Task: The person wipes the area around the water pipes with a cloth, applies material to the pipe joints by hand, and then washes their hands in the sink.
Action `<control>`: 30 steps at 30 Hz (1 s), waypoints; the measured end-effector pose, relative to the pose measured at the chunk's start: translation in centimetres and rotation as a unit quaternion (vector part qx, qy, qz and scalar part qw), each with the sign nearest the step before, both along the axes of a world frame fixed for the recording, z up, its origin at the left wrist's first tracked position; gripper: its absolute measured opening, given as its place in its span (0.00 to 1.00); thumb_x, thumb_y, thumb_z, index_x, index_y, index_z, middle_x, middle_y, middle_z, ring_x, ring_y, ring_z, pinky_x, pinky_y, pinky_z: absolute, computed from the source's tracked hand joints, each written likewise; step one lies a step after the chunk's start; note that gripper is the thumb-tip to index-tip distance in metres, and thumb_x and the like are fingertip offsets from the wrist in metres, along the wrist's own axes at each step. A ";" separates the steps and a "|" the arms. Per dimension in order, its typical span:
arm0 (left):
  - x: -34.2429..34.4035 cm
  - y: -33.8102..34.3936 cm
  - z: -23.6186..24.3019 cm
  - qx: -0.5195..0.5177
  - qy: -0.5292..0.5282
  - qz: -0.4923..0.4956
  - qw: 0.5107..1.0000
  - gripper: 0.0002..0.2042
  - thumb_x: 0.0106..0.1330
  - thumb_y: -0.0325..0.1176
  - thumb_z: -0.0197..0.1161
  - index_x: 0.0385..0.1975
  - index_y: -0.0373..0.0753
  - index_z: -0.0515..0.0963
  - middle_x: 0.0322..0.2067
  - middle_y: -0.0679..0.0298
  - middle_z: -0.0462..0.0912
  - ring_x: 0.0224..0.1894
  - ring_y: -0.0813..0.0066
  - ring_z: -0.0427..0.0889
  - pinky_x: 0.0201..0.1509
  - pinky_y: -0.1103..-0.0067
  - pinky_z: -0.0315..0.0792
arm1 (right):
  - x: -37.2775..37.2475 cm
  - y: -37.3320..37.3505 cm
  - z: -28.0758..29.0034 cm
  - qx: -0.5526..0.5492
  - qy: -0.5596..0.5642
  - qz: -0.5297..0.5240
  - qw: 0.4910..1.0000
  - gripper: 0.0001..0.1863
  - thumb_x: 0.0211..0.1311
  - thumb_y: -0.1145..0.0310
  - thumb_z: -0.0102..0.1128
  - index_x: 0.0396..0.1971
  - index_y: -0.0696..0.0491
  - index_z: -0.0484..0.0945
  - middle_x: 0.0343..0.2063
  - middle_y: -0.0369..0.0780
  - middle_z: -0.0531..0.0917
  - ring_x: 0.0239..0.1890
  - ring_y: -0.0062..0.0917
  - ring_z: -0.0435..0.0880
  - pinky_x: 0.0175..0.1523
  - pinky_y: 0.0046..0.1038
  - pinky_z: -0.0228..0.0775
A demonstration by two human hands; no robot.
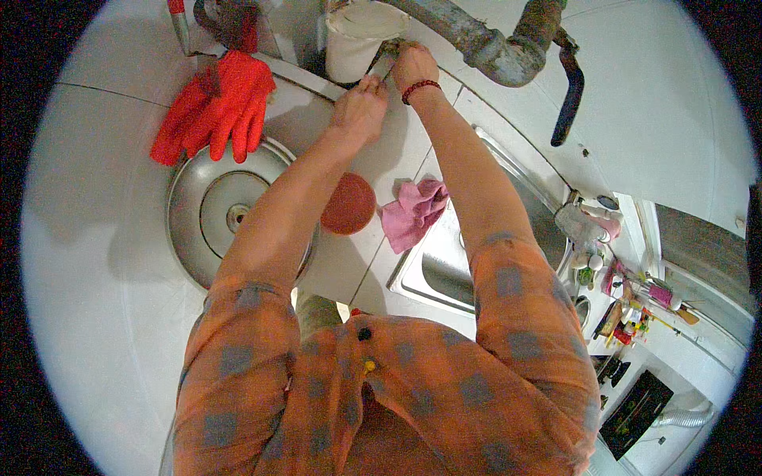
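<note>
From the head camera, we have both hands raised to a small grey piece (386, 57), hard to make out, beside the white bucket (355, 40) under the rusty pipe (484, 47). Our left hand (359, 107) pinches its near end; our right hand (413, 67), fingers closed, grips the far end. If our fingers slip, we judge it could drop toward the round metal basin (186, 214) below, near the red gloves (218, 107).

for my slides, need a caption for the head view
Both hands, left hand and right hand, work at a white bucket under a pipe.
</note>
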State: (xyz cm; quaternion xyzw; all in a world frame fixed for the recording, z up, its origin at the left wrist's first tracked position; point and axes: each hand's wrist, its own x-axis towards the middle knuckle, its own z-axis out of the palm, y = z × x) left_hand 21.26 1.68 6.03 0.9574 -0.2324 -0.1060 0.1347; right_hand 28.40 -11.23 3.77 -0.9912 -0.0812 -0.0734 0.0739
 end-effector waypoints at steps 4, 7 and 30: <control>0.3 0.0 -0.7 -0.024 -0.018 0.009 0.999 0.24 0.48 0.25 0.57 0.49 0.26 0.68 0.55 0.46 0.67 0.61 0.56 0.63 0.62 0.73 0.62 | -0.3 -0.3 -2.1 0.010 -0.053 0.026 0.998 0.13 0.51 0.73 0.50 0.39 0.53 0.76 0.38 0.48 0.78 0.42 0.42 0.77 0.47 0.36 0.71; 0.4 0.4 -3.3 -0.035 -0.069 0.005 0.997 0.25 0.47 0.25 0.59 0.48 0.26 0.68 0.54 0.47 0.68 0.61 0.57 0.63 0.61 0.73 0.63 | 0.0 0.2 -1.7 0.029 -0.086 0.042 0.995 0.15 0.51 0.73 0.50 0.40 0.53 0.75 0.39 0.47 0.78 0.44 0.42 0.76 0.48 0.37 0.71; 0.2 -0.1 -3.4 -0.027 -0.100 -0.004 0.995 0.20 0.54 0.26 0.53 0.49 0.29 0.67 0.56 0.48 0.66 0.59 0.58 0.66 0.59 0.70 0.66 | 1.8 -2.2 -4.3 0.013 -0.110 0.072 0.991 0.15 0.54 0.74 0.46 0.43 0.54 0.73 0.40 0.46 0.77 0.44 0.41 0.75 0.48 0.36 0.70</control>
